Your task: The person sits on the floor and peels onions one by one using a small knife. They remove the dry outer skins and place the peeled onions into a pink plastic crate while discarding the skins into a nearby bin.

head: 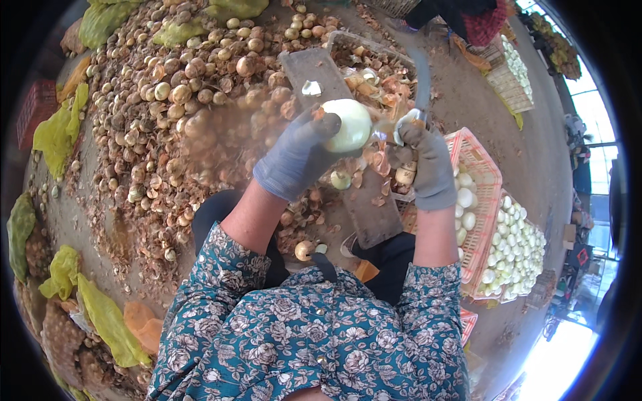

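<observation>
My left hand, in a grey-blue work glove, grips a large peeled white onion. In my right hand, gloved in grey, is a knife with a curved blade and a pale wooden handle. A strip of onion peel is pinched by the right thumb against the knife. The blade points away from me, apart from the onion. Beneath both hands runs a worn board, partly hidden by them. An onion scrap lies on its far end.
A crate beyond the board holds onion skins. Unpeeled onions are heaped at left. Peeled onions fill a red-and-white plastic crate and another container at right. Yellow mesh bags lie at left. Another person is at top right.
</observation>
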The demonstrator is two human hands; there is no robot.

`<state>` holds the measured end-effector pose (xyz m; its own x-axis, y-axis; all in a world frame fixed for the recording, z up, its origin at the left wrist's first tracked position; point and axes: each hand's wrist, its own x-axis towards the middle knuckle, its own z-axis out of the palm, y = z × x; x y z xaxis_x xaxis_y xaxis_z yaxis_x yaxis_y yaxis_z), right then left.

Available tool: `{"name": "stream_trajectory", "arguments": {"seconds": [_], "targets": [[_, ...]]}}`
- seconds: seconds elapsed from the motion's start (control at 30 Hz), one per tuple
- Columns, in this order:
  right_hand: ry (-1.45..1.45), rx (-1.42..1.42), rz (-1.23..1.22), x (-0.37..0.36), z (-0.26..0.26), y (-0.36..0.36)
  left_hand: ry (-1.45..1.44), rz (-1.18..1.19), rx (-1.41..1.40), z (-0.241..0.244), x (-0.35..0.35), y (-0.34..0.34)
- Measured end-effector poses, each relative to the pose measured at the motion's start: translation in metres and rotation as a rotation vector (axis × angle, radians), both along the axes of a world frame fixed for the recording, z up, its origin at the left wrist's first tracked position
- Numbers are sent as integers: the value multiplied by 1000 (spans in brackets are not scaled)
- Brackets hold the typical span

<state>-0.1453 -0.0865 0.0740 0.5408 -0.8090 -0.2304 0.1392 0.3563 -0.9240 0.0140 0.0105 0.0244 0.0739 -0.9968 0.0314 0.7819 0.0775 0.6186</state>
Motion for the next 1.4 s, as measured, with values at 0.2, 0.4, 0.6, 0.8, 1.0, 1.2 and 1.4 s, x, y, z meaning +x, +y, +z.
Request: {"name": "stream_trajectory", "arguments": {"seconds": [0.2,0.4,0.6,0.8,1.0,1.2,1.4], "targets": [[-85,171,47,-12,-56,-7,211,7,12,1,-8,0],[697,-476,127,-14,-16,-23,-49,137,117,2,-3,-1],[753,-1434,298,18,35,16,-388,225,148,10,2,3],[863,-1561,359,22,30,10,-549,178,152,4,6,3],[239,-390,82,-5,-17,-17,-36,42,18,1,7,7],[166,-421,181,-11,3,-29,96,-18,-29,11,1,8],[273,-278,390,15,11,-3,-176,93,-25,-6,4,-1]]}}
